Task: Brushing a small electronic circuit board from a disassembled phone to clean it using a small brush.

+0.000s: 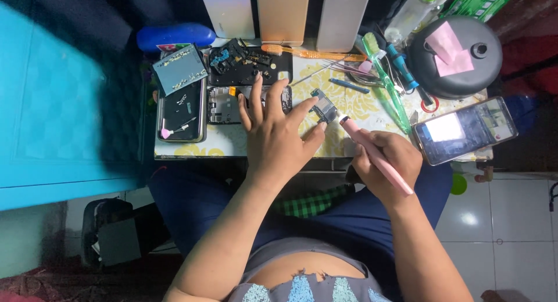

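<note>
Just above the middle of the frame, the left hand (274, 136) is pinching a small dark rectangular circuit component (324, 107) between thumb and forefinger, its other fingers spreading flat over the yellow-flowered table mat (360, 107). The right hand (383, 162) is closing around a slim pink pen-shaped tool (375, 155), whose long axis is running from lower right up to upper left, so its tip is pointing at the component's lower right edge, touching or just beside it. The component is lying up and left of the right grip, nearer the left hand. A lit smartphone (465, 129) is resting at right.
</note>
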